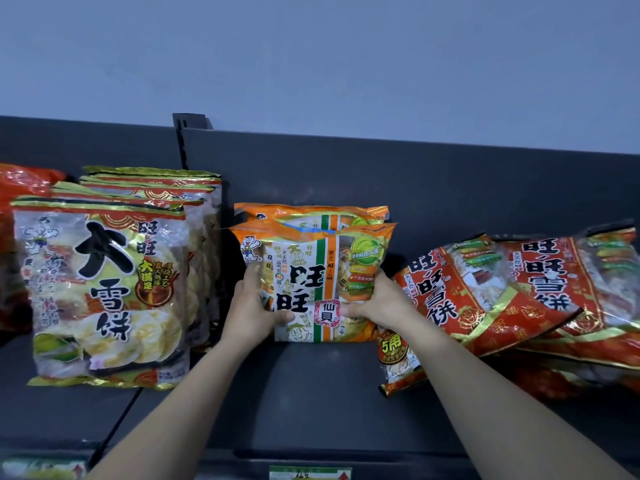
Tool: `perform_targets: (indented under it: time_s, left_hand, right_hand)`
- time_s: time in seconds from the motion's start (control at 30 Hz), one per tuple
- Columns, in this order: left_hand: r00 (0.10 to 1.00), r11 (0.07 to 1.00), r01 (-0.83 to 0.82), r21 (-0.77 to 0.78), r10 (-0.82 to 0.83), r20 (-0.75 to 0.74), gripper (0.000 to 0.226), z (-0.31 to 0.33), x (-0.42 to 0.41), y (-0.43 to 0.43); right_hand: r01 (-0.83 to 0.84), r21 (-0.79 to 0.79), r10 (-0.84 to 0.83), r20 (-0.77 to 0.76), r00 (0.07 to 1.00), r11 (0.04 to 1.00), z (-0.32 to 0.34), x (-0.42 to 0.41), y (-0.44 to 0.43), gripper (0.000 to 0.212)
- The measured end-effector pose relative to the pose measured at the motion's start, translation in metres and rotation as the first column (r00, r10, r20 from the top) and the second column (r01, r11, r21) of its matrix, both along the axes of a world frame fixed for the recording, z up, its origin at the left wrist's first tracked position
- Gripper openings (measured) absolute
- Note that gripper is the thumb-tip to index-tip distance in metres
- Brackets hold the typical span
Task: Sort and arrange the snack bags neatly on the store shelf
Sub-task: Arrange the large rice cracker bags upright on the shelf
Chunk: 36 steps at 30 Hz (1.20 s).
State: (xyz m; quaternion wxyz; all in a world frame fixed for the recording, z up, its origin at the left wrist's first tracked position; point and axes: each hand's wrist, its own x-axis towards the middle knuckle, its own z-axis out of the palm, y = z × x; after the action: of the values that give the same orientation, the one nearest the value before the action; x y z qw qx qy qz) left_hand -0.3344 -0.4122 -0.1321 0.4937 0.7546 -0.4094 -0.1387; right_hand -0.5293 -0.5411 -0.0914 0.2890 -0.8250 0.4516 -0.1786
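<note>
Now L grip [251, 308], R grip [377, 301]: bag [311, 271]

we see our left hand [250, 308] and right hand [375, 306] holding the sides of an orange snack bag [320, 271] standing on the dark shelf [311, 393], between yellow bags [104, 289] and tipped red bags [512, 292].

Light is dim, cool and even; I read a bluish cast on the wall [311, 64]. Soft glare streaks the yellow bags [104, 289] and red bags [540, 271]. The dark shelf [311, 393] loses detail. Its lines bow toward the edges, and the bottom corners smear. The left hand [249, 306] blurs slightly against the orange bag [311, 271].
</note>
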Motion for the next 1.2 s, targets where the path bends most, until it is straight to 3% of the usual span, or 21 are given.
perform_targets:
  time_s: [0.13,0.27,0.37,0.43,0.6,0.73,0.83,0.97,1.07,1.2]
  left_hand:
    - [0.973,0.988,-0.134,-0.075,0.146,0.18,0.126,0.007,-0.016,0.01]
    - [0.828,0.944,-0.178,-0.278,0.297,0.477,0.116,0.019,-0.031,0.015]
    - [0.732,0.933,-0.043,-0.356,0.272,0.625,0.099,0.033,-0.048,0.009]
    - [0.692,0.938,0.073,-0.34,0.198,0.694,0.087,0.042,-0.062,0.003]
    - [0.628,0.88,0.384,-0.28,-0.027,0.777,0.055,0.056,-0.104,-0.018]
    - [0.594,0.88,0.456,-0.135,-0.188,0.782,0.05,0.065,-0.137,-0.038]
    - [0.616,0.891,0.453,-0.024,-0.293,0.731,0.057,0.065,-0.159,-0.058]
    - [0.744,0.914,0.393,0.103,-0.382,0.548,0.061,0.066,-0.181,-0.091]
    - [0.846,0.928,0.327,0.179,-0.372,0.383,0.061,0.063,-0.193,-0.115]
    - [0.897,0.953,0.181,0.244,-0.262,0.355,0.051,0.065,-0.217,-0.139]
  right_hand:
    - [0.038,-0.073,-0.042,-0.053,0.998,0.997,0.005,-0.004,0.012,0.087]
    - [0.019,-0.088,-0.027,-0.094,0.995,0.996,0.014,-0.015,0.025,0.08]
    - [0.031,-0.151,-0.057,-0.173,0.983,0.988,0.027,-0.028,0.032,0.07]
    - [0.058,-0.312,-0.139,-0.247,0.959,0.948,0.039,-0.04,0.035,0.071]
    - [0.179,-0.65,-0.493,-0.34,0.801,0.739,0.067,-0.085,0.03,0.068]
    - [0.374,-0.495,-0.574,-0.349,0.741,0.784,0.079,-0.114,0.021,0.09]
    - [0.405,-0.355,-0.518,-0.328,0.79,0.842,0.086,-0.134,0.015,0.056]
    - [0.359,-0.316,-0.445,-0.266,0.855,0.878,0.086,-0.161,0.002,0.031]
    - [0.233,-0.129,-0.245,-0.094,0.965,0.964,0.08,-0.185,-0.007,0.022]
    - [0.056,-0.02,-0.053,0.132,0.99,0.998,0.083,-0.215,-0.017,0.018]
